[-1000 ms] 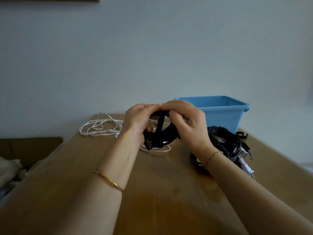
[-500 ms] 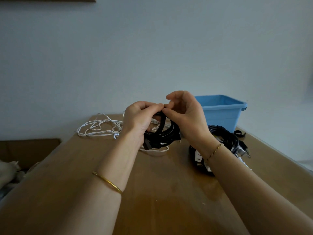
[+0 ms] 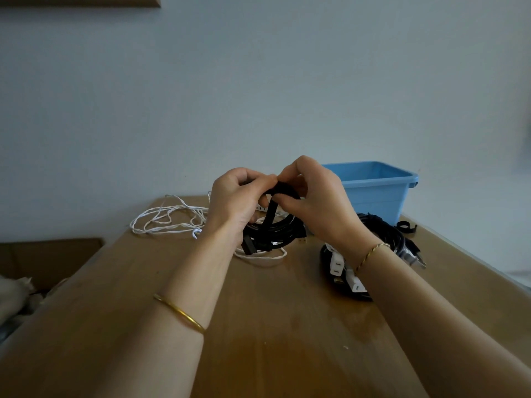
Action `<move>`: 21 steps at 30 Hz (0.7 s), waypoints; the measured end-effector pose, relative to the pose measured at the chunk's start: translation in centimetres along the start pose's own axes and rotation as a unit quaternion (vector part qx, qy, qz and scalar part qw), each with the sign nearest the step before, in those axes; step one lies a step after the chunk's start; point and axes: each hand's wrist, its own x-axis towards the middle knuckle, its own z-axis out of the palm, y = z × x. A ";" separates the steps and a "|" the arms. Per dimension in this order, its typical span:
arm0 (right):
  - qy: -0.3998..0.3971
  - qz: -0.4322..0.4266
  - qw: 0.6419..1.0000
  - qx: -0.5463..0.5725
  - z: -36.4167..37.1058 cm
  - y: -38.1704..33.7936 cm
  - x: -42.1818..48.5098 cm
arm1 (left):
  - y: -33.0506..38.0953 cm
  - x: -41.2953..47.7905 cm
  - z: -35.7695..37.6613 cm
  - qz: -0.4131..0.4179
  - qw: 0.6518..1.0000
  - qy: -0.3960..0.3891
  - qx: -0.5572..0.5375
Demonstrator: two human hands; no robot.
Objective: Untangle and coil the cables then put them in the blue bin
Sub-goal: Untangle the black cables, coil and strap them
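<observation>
While we hold the coiled black cable (image 3: 273,235) upright over the far middle of the worktop (image 3: 258,326), both our hands are clamped on its top. Our left hand (image 3: 235,199) has its fingers curled round the upper part of the coil. Our right hand (image 3: 313,202) pinches a flat black band (image 3: 271,214) between thumb and forefinger at the crown of the coil. From there the band runs down across the loops. A dark plug end sticks out at the coil's lower left. We cannot tell whether the bottom of the coil touches the worktop or hangs just above it.

Just under and behind the coil lies a white cable (image 3: 169,222). It spreads in loose, tangled loops toward the far left corner of the worktop, and one loop curves out in front of the coil. To the right, partly hidden by our right wrist, sits a heap of black cables (image 3: 385,237) with white plugs (image 3: 336,262) at its near edge and a metal-tipped plug at its far right.

Behind that heap, at the far right of the worktop, stands the blue bin (image 3: 376,193), and we cannot see down into it. A small black loop (image 3: 405,226) lies just beside its base.

We wear a gold bangle (image 3: 181,313) on the left forearm and a thin gold bracelet (image 3: 370,252) on the right wrist. Off the worktop's left edge is a brown cardboard box (image 3: 51,254), and a pale wall fills the background.
</observation>
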 end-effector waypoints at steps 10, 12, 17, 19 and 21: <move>0.048 -0.047 0.991 -0.120 0.7 -1.1 -0.5 | 0.3 -0.2 0.5 0.015 1.000 -0.014 0.020; 0.074 -0.046 0.987 -0.135 0.6 -1.2 -0.6 | 0.5 -0.4 0.8 0.030 0.999 -0.025 0.024; 0.095 -0.035 0.982 -0.160 0.6 -1.1 -0.9 | 0.6 -0.7 1.0 0.068 0.995 -0.048 0.053; 0.109 -0.030 0.982 -0.149 0.7 -1.0 -0.8 | 0.5 -0.6 0.9 0.077 0.995 -0.042 0.055; 0.122 -0.005 0.986 -0.113 0.8 -0.9 -0.7 | 0.4 -0.4 0.8 0.082 0.995 -0.030 0.042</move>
